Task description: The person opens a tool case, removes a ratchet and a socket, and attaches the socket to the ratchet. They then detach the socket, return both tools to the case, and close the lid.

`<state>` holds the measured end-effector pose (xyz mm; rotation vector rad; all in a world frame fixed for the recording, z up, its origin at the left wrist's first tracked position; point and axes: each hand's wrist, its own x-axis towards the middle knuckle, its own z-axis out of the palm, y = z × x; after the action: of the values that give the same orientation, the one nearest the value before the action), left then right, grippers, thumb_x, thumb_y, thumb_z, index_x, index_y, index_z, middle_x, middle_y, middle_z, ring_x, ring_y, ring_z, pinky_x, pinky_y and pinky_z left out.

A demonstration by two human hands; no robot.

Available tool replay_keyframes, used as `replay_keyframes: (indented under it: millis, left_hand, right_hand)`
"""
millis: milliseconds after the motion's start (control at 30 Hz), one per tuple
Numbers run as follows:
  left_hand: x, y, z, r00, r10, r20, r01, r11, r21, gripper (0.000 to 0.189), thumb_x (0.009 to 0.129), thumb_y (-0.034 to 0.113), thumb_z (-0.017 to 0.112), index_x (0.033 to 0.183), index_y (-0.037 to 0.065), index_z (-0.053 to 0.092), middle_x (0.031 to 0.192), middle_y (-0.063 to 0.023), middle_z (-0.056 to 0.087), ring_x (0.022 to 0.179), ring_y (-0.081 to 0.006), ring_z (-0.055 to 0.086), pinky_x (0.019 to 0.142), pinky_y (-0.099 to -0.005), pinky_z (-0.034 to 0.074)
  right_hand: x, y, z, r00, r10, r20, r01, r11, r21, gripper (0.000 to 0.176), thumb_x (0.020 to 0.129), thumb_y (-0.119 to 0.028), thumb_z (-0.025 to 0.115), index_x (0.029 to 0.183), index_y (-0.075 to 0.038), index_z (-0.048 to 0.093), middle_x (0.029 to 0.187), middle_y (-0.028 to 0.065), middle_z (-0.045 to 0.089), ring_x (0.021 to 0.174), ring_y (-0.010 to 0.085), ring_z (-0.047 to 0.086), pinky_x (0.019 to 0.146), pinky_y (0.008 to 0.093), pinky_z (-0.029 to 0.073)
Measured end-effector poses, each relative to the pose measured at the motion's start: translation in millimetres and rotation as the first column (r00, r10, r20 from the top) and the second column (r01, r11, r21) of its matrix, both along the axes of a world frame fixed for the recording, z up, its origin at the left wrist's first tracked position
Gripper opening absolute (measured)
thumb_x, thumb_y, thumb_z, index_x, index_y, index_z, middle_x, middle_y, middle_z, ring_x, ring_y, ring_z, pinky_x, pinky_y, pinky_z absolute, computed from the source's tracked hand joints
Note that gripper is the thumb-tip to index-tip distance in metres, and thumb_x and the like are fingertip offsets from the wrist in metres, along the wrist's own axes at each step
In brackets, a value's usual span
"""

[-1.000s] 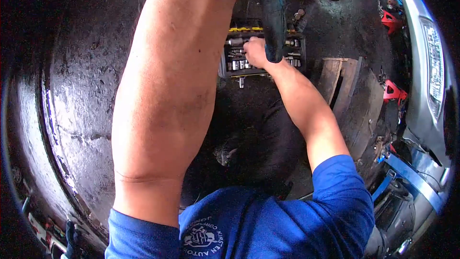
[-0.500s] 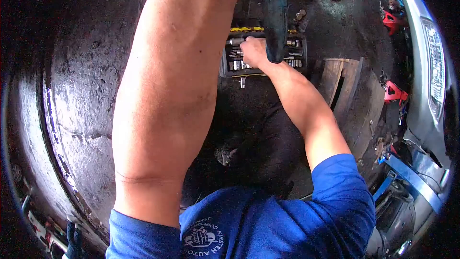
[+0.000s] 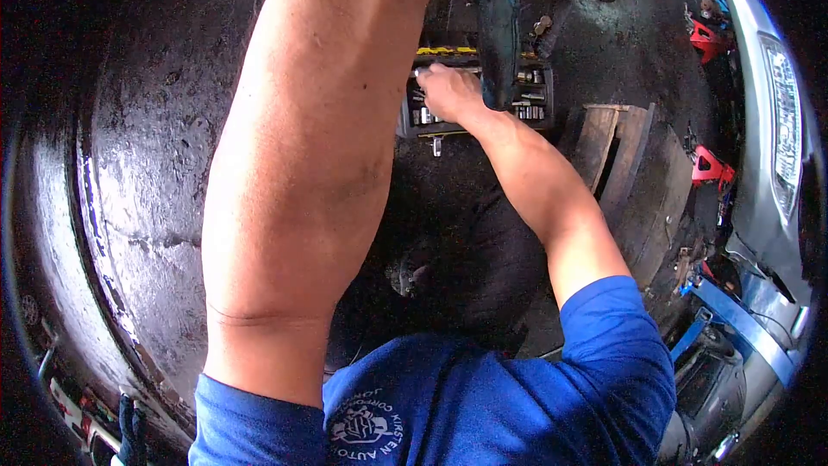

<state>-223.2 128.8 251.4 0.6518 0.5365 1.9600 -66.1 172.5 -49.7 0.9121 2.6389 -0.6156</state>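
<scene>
My right hand (image 3: 448,91) pinches, I think, a socket (image 3: 422,74) in the open socket case (image 3: 404,121) on the floor. It is small, hard steel, likely greasy, and best gripped around its sides. My left hand runs off the top edge, so I cannot tell its grip.

Socket case (image 3: 535,99) is crowded: right hand (image 3: 448,91) covers its left half and a dark tool handle (image 3: 498,34) hangs over the middle. Left forearm (image 3: 319,147) walls off the left approach in view. Free lanes — bare floor (image 3: 595,43) far-right of the case, wet floor far left. Wooden blocks (image 3: 617,155) sit just right of the case, with red stands (image 3: 709,164) and a car bumper (image 3: 776,147) beyond — tight there.
</scene>
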Motion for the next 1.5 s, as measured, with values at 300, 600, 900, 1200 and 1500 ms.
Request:
replay_keyframes:
  millis: [300, 600, 900, 1200, 1500]
  left_hand:
    - [4, -10, 12, 0.999, 0.05, -0.014, -0.051, 0.985, -0.162, 0.034, 0.097, 0.041, 0.04, 0.087, 0.01, 0.052, 0.063, -0.0027, 0.052, 0.049, -0.0153, 0.047, 0.044, -0.0285, 0.04]
    - [3, 0, 4, 0.997, -0.07, -0.044, 0.071, 0.997, 0.035, 0.032, 0.097, 0.04, 0.038, 0.091, 0.012, 0.052, 0.066, -0.0034, 0.054, 0.049, -0.0148, 0.049, 0.045, -0.0287, 0.041]
    - [14, -4, 8, 0.985, 0.136, -0.108, -0.142, 0.989, -0.045, 0.034, 0.095, 0.041, 0.042, 0.09, 0.011, 0.057, 0.068, -0.0031, 0.055, 0.052, -0.0156, 0.051, 0.044, -0.0294, 0.039]
    - [43, -13, 27, 0.95, 0.287, -0.124, -0.295, 0.954, -0.05, 0.036, 0.095, 0.042, 0.042, 0.094, 0.01, 0.058, 0.064, -0.0039, 0.054, 0.051, -0.0127, 0.049, 0.042, -0.0267, 0.037]
    - [43, -1, 9, 0.943, 0.176, -0.282, -0.2, 0.978, -0.059, 0.053, 0.095, 0.052, 0.036, 0.101, 0.005, 0.058, 0.062, -0.0006, 0.048, 0.047, -0.0115, 0.039, 0.043, -0.0267, 0.031]
  right_hand:
    - [26, 14, -78, 0.966, 0.098, -0.239, -0.075, 0.992, 0.104, 0.018, 0.079, -0.011, 0.055, 0.091, -0.007, 0.068, 0.09, 0.016, 0.063, 0.09, 0.034, 0.061, 0.081, 0.0451, 0.049]
    - [20, 33, 42, 0.691, -0.72, -0.069, 0.231, 0.311, -0.922, 0.031, 0.086, -0.008, 0.053, 0.114, 0.002, 0.058, 0.091, 0.0128, 0.064, 0.088, 0.0237, 0.066, 0.075, 0.0348, 0.057]
    - [45, 48, 36, 0.575, -0.816, 0.054, 0.133, 0.028, -0.991, 0.021, 0.091, -0.007, 0.055, 0.112, -0.003, 0.054, 0.1, 0.01, 0.064, 0.086, 0.0203, 0.065, 0.073, 0.0366, 0.056]
    - [88, 88, 45, 0.265, -0.928, -0.261, 0.285, 0.333, -0.899, 0.015, 0.084, -0.011, 0.065, 0.098, -0.006, 0.061, 0.078, 0.0027, 0.063, 0.064, 0.0127, 0.059, 0.052, 0.0268, 0.045]
    - [177, 102, 36, 0.203, -0.95, -0.238, 0.635, 0.313, -0.706, 0.014, 0.082, -0.011, 0.07, 0.083, -0.008, 0.057, 0.066, 0.0021, 0.059, 0.055, 0.0119, 0.056, 0.046, 0.0265, 0.044]
